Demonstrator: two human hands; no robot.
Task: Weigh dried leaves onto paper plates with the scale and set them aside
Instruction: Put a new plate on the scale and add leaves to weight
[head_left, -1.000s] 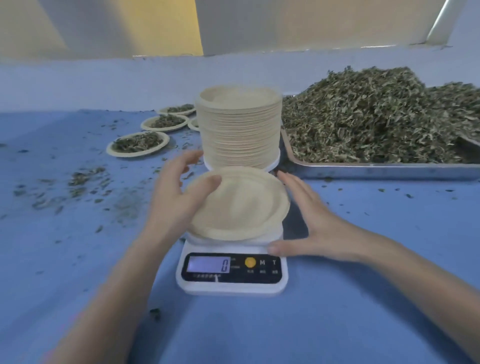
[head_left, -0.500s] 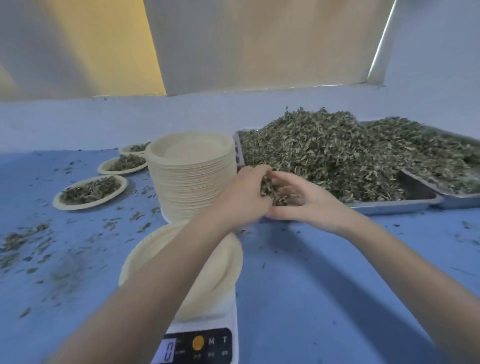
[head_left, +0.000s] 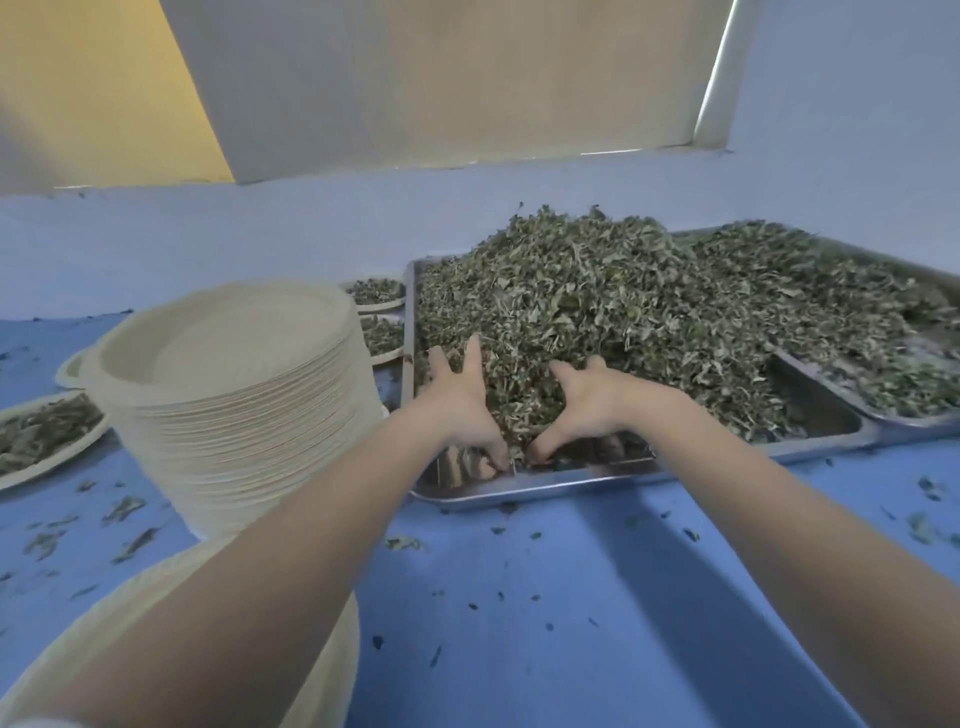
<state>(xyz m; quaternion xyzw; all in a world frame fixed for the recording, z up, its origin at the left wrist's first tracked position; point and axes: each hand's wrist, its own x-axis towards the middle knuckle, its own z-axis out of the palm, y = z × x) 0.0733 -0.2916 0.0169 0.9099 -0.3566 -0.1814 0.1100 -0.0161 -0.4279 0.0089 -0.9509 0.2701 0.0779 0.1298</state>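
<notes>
A heap of dried leaves (head_left: 597, 301) fills a metal tray (head_left: 519, 488) on the blue table. My left hand (head_left: 460, 410) and my right hand (head_left: 595, 402) are both in the near edge of the heap, a clump of leaves cupped between them. The left fingers are spread and straight, and the thumbs point down toward the tray floor. The right fingertips are buried in the leaves. An empty paper plate (head_left: 171, 587) lies at the bottom left, mostly under my left forearm. The scale is hidden.
A tall stack of paper plates (head_left: 234, 395) stands left of the tray. Plates with leaves sit at the far left (head_left: 36, 441) and behind the stack (head_left: 379, 291). A second tray of leaves (head_left: 904, 395) overlaps the first on the right. Leaf crumbs litter the table.
Both hands left the plate on the scale and reached forward into the tray. They now sit deeper in the heap, spread around a clump. The view has shifted right, off the scale.
</notes>
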